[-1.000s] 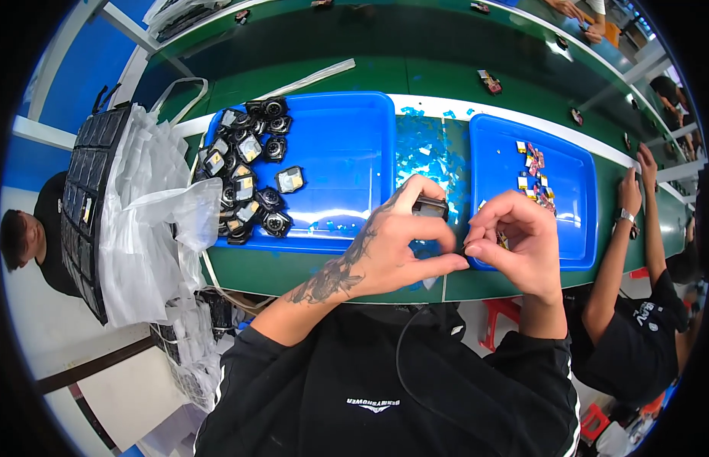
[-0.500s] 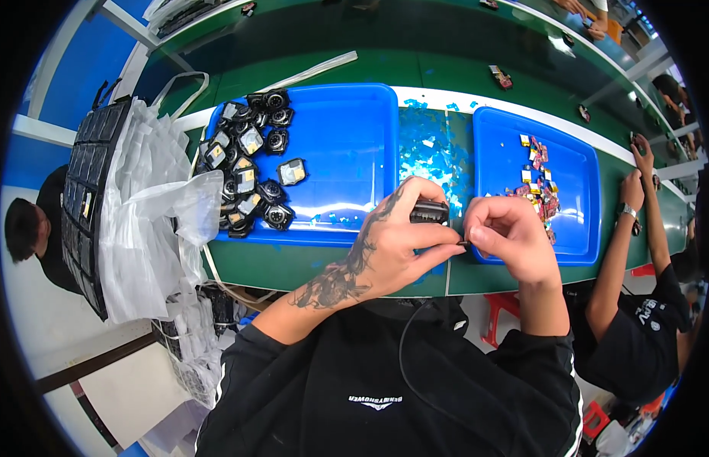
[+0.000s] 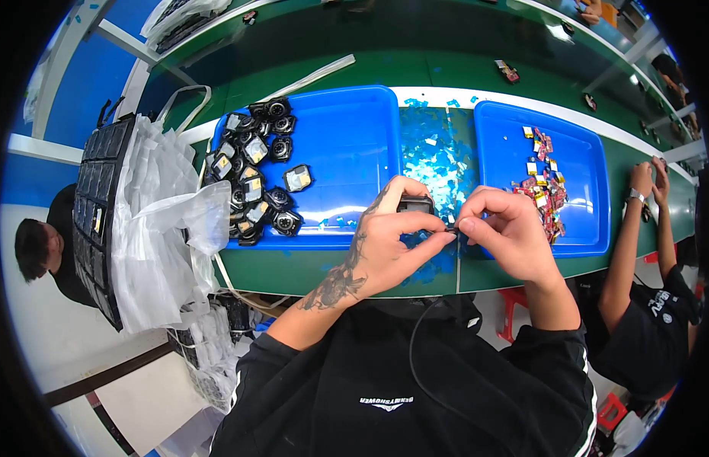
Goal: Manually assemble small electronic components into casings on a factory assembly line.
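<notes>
Tight pinches here: left hand (image 3: 388, 242) and right hand (image 3: 514, 238) meet at one tiny dark piece (image 3: 452, 230), the left also cradling one black case (image 3: 416, 204). Delicate work, apparently, calling next for steadiness. Left of the fingers, one blue tray (image 3: 350, 137), black units (image 3: 298, 178) uncountably heaped; right, a second tray (image 3: 497, 145), yellow-and-red parts (image 3: 548, 199) likewise.
</notes>
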The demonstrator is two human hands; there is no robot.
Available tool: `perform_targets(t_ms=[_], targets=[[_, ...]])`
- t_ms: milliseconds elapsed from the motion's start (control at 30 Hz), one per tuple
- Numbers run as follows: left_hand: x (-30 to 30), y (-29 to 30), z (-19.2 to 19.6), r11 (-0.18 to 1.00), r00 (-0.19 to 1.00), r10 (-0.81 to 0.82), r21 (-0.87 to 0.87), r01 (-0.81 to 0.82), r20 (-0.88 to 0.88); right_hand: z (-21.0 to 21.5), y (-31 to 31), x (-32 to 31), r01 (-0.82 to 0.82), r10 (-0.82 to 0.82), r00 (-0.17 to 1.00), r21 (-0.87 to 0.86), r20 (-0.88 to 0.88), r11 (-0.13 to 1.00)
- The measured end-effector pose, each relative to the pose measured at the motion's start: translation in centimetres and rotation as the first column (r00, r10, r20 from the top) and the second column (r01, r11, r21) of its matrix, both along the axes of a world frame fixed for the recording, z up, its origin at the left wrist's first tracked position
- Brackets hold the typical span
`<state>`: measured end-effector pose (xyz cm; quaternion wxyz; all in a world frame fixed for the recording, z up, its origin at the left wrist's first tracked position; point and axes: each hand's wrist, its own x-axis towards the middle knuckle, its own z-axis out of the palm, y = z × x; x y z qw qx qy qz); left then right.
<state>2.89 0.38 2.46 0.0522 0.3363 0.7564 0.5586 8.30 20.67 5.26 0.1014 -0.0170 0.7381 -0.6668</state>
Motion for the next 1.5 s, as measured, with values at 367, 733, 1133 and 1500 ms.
perform_targets(t_ms=[367,733,1133,1500], targets=[[0.5,0.1,-0.4,0.994,0.939,0.094,-0.018,-0.106,-0.331,-3.0,-0.9,-1.9,0.196,-0.106,0.975,0.526,-0.197,0.828],[1.0,0.8,-2.3,0.969,0.942,0.115,0.175,-0.177,0.316,-2.8,-2.3,-0.5,0.178,-0.148,0.943,0.077,-0.298,0.981],[0.8,0.1,-2.1,0.843,0.815,-0.156,0.505,-0.184,0.558,-1.7,-3.7,-0.6,0.234,-0.196,0.935,0.102,-0.295,0.967],[0.6,-0.8,-0.8,0.905,0.792,-0.270,0.426,0.014,0.548,-0.4,-4.1,-1.5,0.280,-0.081,0.893,0.404,-0.443,0.871]])
